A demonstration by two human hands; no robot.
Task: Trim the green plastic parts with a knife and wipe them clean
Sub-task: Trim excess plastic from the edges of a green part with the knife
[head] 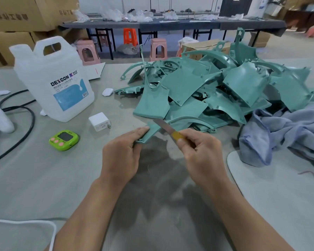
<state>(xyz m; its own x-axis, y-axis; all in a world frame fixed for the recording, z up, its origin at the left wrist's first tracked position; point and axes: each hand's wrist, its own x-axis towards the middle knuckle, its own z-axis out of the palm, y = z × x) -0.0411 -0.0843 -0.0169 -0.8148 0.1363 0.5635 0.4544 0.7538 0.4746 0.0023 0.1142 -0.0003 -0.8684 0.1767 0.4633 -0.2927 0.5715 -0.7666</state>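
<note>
The left hand [121, 153] grips a small green part [150, 132] just above the table [43, 178], fingers curled round its near end. The right hand [199, 147] pinches the knife [164, 126] by its yellow handle. The blade slants up-left and touches the part's far edge, between the two hands. Beyond lies the pile [216, 91] of green parts, with a blue cloth [283, 131] to its right and a white jug [56, 82] far left.

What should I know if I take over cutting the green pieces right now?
Left hand grips a small green part over the table.
Right hand holds the knife, blade at that part's far end.
The pile of green parts lies behind, blue cloth at its right.
This part is mid-trim.
Left: finish it, wipe it, then work through the pile.
</note>
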